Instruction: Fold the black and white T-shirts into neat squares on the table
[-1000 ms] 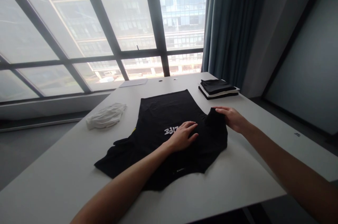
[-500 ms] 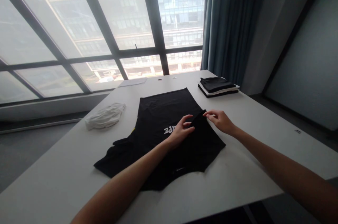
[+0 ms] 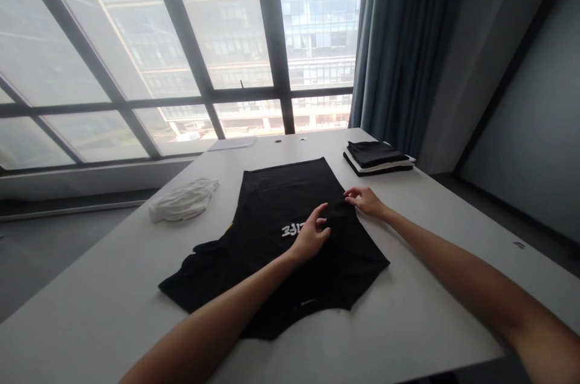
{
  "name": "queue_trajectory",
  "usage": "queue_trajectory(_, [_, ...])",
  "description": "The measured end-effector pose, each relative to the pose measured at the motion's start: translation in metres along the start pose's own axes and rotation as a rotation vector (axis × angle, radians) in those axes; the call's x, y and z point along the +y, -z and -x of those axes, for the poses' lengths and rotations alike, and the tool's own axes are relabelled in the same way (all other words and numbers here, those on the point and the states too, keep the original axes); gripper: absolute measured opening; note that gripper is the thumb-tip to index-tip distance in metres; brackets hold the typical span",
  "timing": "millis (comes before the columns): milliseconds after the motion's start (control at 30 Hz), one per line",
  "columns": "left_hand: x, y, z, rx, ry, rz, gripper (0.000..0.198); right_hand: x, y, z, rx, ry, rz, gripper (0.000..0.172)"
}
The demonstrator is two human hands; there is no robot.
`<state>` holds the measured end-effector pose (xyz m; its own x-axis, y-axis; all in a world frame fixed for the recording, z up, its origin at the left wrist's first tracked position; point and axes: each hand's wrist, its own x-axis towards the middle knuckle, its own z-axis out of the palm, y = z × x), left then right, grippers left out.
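A black T-shirt lies spread on the white table, its hem toward the window and its neckline toward me. White lettering on it is partly covered by my left hand. That hand rests over the middle of the shirt, fingers curved and apart, with no cloth visibly lifted between them. My right hand is at the shirt's right edge, thumb and index finger pinched on the black fabric near the sleeve. On the left side, the other sleeve lies flat with some wrinkles.
A crumpled white garment lies left of the shirt. Folded black and white clothes form a stack at the back right. A flat pale sheet is near the window. A blue curtain hangs behind the table.
The fabric raised between my hands has come down flat at the shirt's right side. My left hand has lowered slightly and let go of the cloth. The view has shifted a little.
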<state>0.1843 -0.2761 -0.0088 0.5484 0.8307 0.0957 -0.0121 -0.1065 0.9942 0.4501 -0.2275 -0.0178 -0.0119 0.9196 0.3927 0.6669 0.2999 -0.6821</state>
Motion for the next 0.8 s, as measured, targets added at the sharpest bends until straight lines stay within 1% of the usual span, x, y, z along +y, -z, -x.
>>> queue_trajectory(67, [-0.004,0.000,0.000,0.028,-0.019,-0.049,0.076,0.004,-0.002,0.001,0.006,-0.030,0.056,0.018])
queue_trajectory(100, [-0.005,-0.001,0.000,0.036,-0.041,-0.087,0.071,0.005,-0.003,0.003,0.009,-0.043,0.085,0.017])
queue_trajectory(200, [-0.005,-0.002,0.000,0.060,-0.135,-0.237,0.045,0.003,-0.004,0.008,0.022,-0.057,0.148,0.019])
queue_trajectory(267, [-0.004,-0.002,0.000,0.087,-0.186,-0.327,0.034,-0.001,-0.004,0.010,0.042,-0.058,0.167,0.020])
queue_trajectory(400, [-0.003,0.001,0.001,0.121,-0.243,-0.479,0.028,-0.006,-0.005,0.010,0.046,-0.046,0.217,0.020])
queue_trajectory(533, [0.005,0.004,0.007,0.126,-0.382,-0.764,0.028,-0.005,-0.008,0.011,0.067,-0.001,0.277,0.019])
queue_trajectory(567, [0.009,0.004,0.009,0.096,-0.425,-0.811,0.029,-0.005,-0.009,0.011,0.085,0.019,0.282,0.019])
queue_trajectory(600, [0.014,0.003,0.012,0.038,-0.463,-0.833,0.029,-0.005,-0.009,0.012,0.103,0.042,0.286,0.018])
queue_trajectory(633, [0.019,0.001,0.014,-0.046,-0.497,-0.836,0.029,-0.005,-0.010,0.013,0.115,0.069,0.293,0.018])
queue_trajectory(700, [0.026,-0.003,0.019,-0.258,-0.548,-0.814,0.031,-0.005,-0.010,0.014,0.108,0.114,0.320,0.017])
queue_trajectory(767, [0.030,-0.006,0.024,-0.454,-0.549,-0.783,0.038,-0.005,-0.011,0.015,0.061,0.124,0.353,0.017])
queue_trajectory(800, [0.031,-0.007,0.026,-0.528,-0.533,-0.772,0.044,-0.004,-0.012,0.015,0.037,0.115,0.366,0.018])
